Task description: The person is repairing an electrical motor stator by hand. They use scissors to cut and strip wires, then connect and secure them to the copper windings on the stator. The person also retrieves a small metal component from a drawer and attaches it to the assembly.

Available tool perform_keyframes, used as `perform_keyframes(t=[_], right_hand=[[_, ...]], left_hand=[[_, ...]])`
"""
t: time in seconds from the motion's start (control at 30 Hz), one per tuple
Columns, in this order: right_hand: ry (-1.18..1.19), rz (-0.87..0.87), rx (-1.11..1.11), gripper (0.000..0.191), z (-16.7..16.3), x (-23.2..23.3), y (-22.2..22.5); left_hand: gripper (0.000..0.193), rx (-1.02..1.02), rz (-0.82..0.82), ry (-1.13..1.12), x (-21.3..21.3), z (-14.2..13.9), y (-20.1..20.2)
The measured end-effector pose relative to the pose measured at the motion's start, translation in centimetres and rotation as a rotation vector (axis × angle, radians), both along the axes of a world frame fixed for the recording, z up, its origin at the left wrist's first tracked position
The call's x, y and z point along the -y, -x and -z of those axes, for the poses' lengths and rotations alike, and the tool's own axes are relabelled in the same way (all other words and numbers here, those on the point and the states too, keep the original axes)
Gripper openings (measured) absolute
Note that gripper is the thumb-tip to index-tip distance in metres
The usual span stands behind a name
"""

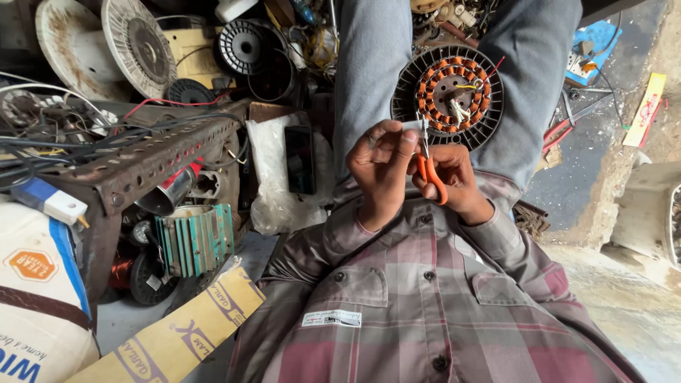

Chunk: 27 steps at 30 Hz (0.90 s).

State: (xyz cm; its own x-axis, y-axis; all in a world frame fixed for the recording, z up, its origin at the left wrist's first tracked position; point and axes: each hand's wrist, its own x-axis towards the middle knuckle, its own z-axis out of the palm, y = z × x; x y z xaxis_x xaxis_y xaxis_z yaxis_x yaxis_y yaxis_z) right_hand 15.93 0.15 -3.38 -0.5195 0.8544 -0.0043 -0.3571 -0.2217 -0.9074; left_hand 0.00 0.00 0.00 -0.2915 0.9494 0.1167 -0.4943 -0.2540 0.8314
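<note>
Right hand (pixel 454 181) closed around orange-handled scissors (pixel 428 167), blades up. Left hand (pixel 383 170) pinches small white sleeve piece (pixel 413 125) at blade tips, near copper-wound stator (pixel 448 96) on lap. Risk: fingertip so close to blades, nick likely; piece may drop into floor clutter.

Both hands are meeting in front of the chest, above the lap, with the forearms coming up from the lower part of the view and the elbows bent. The left hand (pixel 383 170) is curling its fingers (pixel 386 138) inward, and the thumb and first fingers are pinching together near the top. The right hand (pixel 454 181) is sitting just beside it, touching it, with its fingers closing around something orange and the wrist bending slightly to the left. The legs are spreading apart beyond the hands, with knees pointing away.
</note>
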Motion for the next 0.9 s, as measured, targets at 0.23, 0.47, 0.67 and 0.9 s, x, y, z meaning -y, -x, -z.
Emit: perform_keyframes(t=[0.23, 0.47, 0.67, 0.9], right_hand=[[-0.196, 0.217, 0.211, 0.048, -5.4, -0.9, -2.3], [-0.327, 0.403, 1.407, 0.022, -5.7, -0.8, -10.2], [-0.496, -0.012, 1.448, 0.016, -5.1, -3.6, -10.7], [-0.438, 0.044, 1.031, 0.007, -6.7, -6.6, -9.8]], left_hand=[[0.014, -0.034, -0.103, -0.001, -3.1, -2.2, 2.8], [0.013, -0.297, 0.140, 0.095, -5.8, -1.6, 5.8], [0.013, -0.573, 0.411, 0.184, -5.7, 0.0, 1.7], [0.010, -0.767, 0.400, 0.294, -7.7, 2.1, -1.6]])
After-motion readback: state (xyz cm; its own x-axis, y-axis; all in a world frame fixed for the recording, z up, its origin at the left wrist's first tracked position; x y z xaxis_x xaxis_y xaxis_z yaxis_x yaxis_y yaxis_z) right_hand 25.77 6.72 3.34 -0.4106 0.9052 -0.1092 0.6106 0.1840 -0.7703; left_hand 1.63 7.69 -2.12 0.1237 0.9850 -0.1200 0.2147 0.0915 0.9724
